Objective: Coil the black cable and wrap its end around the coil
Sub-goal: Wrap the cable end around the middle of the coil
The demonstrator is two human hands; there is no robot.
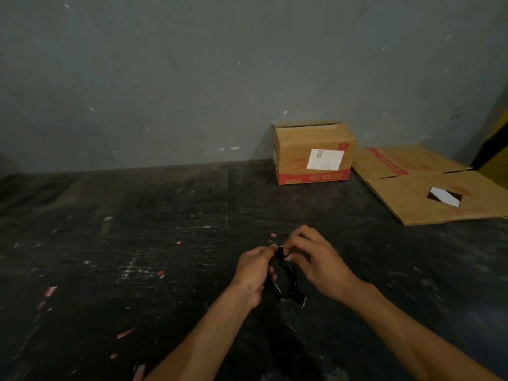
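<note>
Black cable [283, 281]: already coiled, held between my hands above the dark table [137, 243]. Left hand [254, 273] clamps the coil; right hand [316, 259] pinches its top. End-wrapping looks unfinished.

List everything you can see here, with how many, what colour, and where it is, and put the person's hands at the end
Black cable: one, black, coiled small, held between both hands above the table.
Cardboard box: one, brown with red band and white label, standing at the back against the wall.
Flattened cardboard: brown with red print, lying flat at the right, beside the box.
Scraps: several, pink-red, scattered over the table's left and middle.
Table: one, dark, scuffed.
Wall: grey, behind.
Left hand: one, gripping the coil.
Right hand: one, pinching the coil's top.
</note>
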